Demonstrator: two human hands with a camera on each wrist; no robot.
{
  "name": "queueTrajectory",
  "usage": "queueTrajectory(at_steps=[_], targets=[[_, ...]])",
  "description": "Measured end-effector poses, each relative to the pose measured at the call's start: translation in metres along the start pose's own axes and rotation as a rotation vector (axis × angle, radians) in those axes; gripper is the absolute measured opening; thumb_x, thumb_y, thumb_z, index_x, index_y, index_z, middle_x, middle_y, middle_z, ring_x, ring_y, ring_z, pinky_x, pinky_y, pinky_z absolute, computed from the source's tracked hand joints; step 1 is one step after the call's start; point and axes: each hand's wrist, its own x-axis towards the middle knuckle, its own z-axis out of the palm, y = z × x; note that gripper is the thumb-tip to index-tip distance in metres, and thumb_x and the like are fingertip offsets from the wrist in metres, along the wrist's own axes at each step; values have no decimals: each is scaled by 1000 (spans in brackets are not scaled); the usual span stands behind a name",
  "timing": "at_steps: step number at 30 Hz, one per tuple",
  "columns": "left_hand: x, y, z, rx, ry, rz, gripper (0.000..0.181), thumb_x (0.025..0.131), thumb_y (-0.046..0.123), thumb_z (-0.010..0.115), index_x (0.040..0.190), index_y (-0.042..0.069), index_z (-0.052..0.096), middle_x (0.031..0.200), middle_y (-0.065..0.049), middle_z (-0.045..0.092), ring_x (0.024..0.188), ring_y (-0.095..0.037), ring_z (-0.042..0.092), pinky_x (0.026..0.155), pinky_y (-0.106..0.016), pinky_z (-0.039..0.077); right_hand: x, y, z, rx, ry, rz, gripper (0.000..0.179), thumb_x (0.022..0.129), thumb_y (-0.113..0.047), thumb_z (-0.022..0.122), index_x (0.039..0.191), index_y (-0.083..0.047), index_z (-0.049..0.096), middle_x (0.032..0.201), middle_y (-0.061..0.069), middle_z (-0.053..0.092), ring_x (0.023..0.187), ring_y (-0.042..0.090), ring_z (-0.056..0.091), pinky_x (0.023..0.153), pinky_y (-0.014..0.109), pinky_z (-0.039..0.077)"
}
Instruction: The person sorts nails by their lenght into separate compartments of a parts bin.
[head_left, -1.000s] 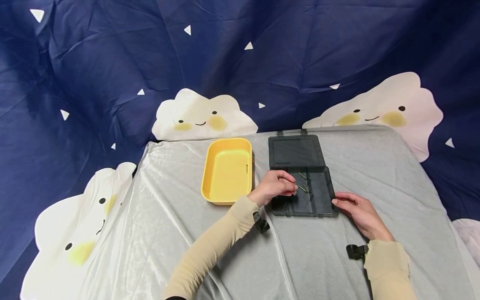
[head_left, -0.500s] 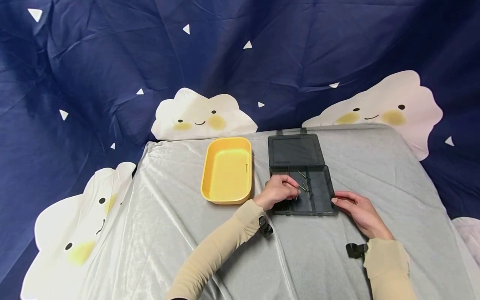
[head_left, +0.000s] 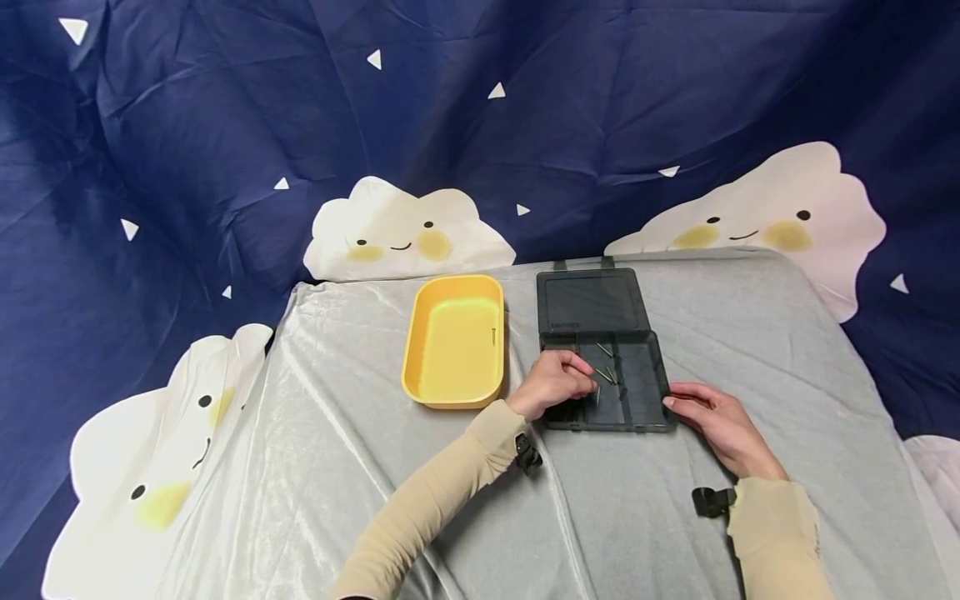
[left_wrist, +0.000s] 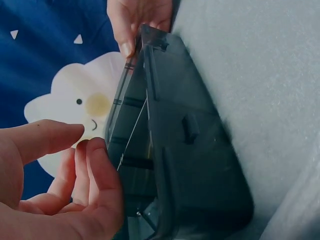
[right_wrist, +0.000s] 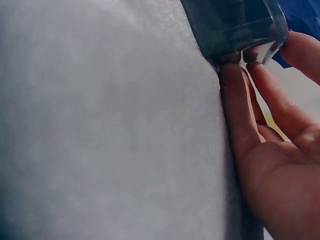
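A dark translucent compartment box (head_left: 643, 375) lies with its lid (head_left: 592, 302) folded back. Several slim brass-coloured metal pieces (head_left: 604, 350), nails or screws, rest in its middle compartment. My left hand (head_left: 553, 385) hovers over the left part of the box, fingers loosely bent; in the left wrist view a small gap shows between thumb and fingertips (left_wrist: 95, 145), with nothing held. Just below these fingers, a thin silvery nail-like piece (head_left: 597, 395) shows inside the box. My right hand (head_left: 720, 425) touches the box's right wall with nearly straight fingers.
Left of the box stands a yellow tray (head_left: 411, 367), one small nail-like piece (head_left: 493, 337) near its right wall. Grey plush cloth (head_left: 645, 517) covers the table. Behind it hangs a navy curtain (head_left: 450, 125) with printed clouds.
My left hand has moved slightly down and nearer over the box. The thin piece its fingertips pinched has been let go into the box. The right hand has stayed put.
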Motion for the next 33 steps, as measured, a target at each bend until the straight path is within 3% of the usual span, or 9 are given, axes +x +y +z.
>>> queueTrajectory(at_steps=[11,18,24,31,33], targets=[[-2,5,-11,-33,10,3,29,79,-6,69,106,-16,61,89,-22,73,60,-5,59,60,-20,53,0,0,0,-1,-7,-9,67,91,-40,65,140,1,45,101,-28,57,92,-14,55,78,11,48],[-5,12,-23,-24,12,4,26,80,-5,68,104,-13,61,91,-24,72,62,-7,59,68,-30,57,-1,-1,0,11,-9,-19,65,91,-38,66,138,2,46,103,-27,57,93,-15,54,79,10,48],[-6,20,-41,7,47,35,20,84,-3,66,101,-11,62,77,-12,67,61,-8,58,71,-33,59,-1,0,0,25,-4,-19,66,90,-39,67,138,2,47,103,-28,57,93,-15,53,79,10,48],[-8,27,-72,-32,118,51,17,88,-1,60,103,-9,63,84,-13,67,67,-15,62,80,-41,58,0,1,0,49,-10,-16,65,90,-37,67,137,2,48,100,-28,59,92,-13,56,78,11,49],[-7,28,-81,-40,154,56,20,89,0,59,105,-10,63,81,-4,63,70,-17,62,78,-38,59,0,1,0,65,-11,-19,62,90,-36,67,136,2,49,99,-28,60,91,-11,58,78,11,49]])
